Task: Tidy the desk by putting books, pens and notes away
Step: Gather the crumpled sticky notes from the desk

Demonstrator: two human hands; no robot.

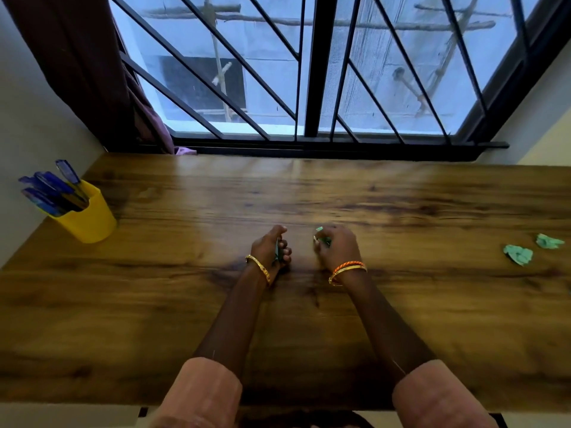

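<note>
1. Head view: two crumpled green notes (518,254) (548,241) lie near the table's (185,304) right edge; one yellow cup (89,216) holds several blue pens (51,191) at the far left.
2. Left hand (272,250) and right hand (335,245) each curl around a green paper scrap at mid-table, bare wood all round them.

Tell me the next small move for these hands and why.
Probably finish crumpling: the left hand and right hand each grip a scrap of green paper. Then reach right to the two crumpled green balls on the desk, since the pens already stand in the yellow cup.
</note>
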